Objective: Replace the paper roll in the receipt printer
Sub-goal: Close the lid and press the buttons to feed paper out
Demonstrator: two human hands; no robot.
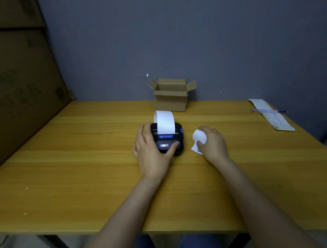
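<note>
A small black receipt printer (168, 137) with a lit blue panel sits mid-table. A white paper strip (164, 122) curls up and back out of its top. My left hand (151, 150) grips the printer from its left side, thumb laid across the front display. Just right of the printer, my right hand (212, 143) is closed around a white paper roll (199, 137), and a loose end with a blue mark hangs under the fingers. The roll sits low, at or just above the table.
An open small cardboard box (171, 95) stands behind the printer against the grey wall. At the far right lie a long paper pad (273, 117) and a purple pen (268, 111). Large cardboard boxes (15, 86) wall off the left side. The wooden table (84, 169) ends near my lap.
</note>
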